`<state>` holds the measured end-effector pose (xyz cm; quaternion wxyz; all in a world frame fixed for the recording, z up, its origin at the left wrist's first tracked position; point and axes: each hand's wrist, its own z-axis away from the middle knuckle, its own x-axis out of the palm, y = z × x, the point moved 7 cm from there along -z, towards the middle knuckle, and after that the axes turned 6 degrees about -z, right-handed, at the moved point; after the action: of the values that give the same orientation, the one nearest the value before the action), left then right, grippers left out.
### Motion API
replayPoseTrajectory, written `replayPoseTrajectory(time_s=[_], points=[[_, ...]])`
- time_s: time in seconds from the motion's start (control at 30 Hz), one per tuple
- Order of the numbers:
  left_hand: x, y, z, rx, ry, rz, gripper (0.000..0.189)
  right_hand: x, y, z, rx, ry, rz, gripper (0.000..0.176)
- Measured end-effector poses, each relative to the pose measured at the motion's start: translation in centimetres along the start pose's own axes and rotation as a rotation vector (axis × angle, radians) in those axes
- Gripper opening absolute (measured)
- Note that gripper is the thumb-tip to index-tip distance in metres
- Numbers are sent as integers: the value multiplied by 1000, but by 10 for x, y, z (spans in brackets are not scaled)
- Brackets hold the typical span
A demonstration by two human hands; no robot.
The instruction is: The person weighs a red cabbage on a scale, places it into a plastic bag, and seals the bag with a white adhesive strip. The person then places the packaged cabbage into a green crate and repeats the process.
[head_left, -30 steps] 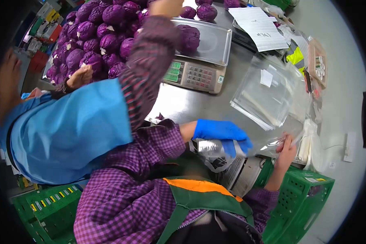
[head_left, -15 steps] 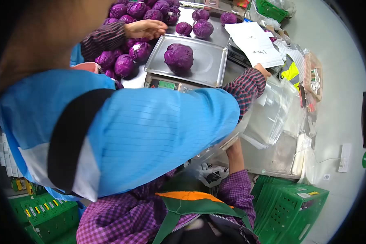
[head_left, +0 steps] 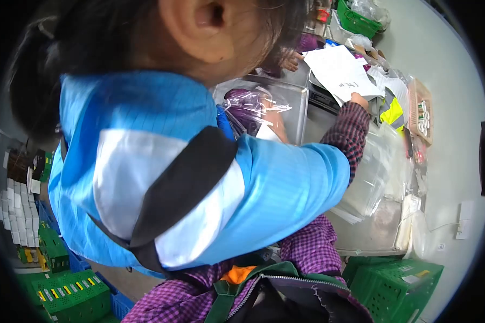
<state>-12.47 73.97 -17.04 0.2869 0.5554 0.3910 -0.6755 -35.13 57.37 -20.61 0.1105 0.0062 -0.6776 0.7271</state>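
Observation:
A red cabbage (head_left: 243, 110) in a clear plastic bag (head_left: 279, 107) is over the metal tray (head_left: 302, 110) of the scale. My right hand (head_left: 274, 116) is against the right side of the bagged cabbage, its fingers curled round it and partly hidden by plastic glare. My right sleeve (head_left: 311, 245) passes beneath the co-worker's arm, which hides my forearm. My left hand is out of sight behind the co-worker's body. The co-worker, in a blue vest (head_left: 199, 177), has one hand (head_left: 359, 100) on a white paper (head_left: 342, 72) and the other hand (head_left: 291, 60) near its left edge.
The co-worker's head and shoulder block much of the bench. Flat clear bags (head_left: 364, 183) lie at the right. Beyond them are a yellow-grey vest (head_left: 392, 110) and a pink basket (head_left: 419, 116). Green crates (head_left: 396, 290) stand at lower right, more (head_left: 73, 296) at lower left.
The co-worker's head and shoulder have swung across the view, covering most cabbages. My right hand has moved from below the co-worker's arm up to the tray, where a cabbage is now bagged.

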Motion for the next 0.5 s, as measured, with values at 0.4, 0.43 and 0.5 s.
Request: replayPoseTrajectory(time_s=[0.4, 0.43, 0.5], points=[[112, -14, 501, -501, 404, 2605, 49, -144, -26, 199, -149, 10, -29, 30], [97, -4, 512, -655, 449, 2530, 47, -156, -43, 219, -53, 68, -11, 25], [81, 18, 527, -800, 441, 2455, 44, -179, -51, 259, 27, 198, -198, 19]])
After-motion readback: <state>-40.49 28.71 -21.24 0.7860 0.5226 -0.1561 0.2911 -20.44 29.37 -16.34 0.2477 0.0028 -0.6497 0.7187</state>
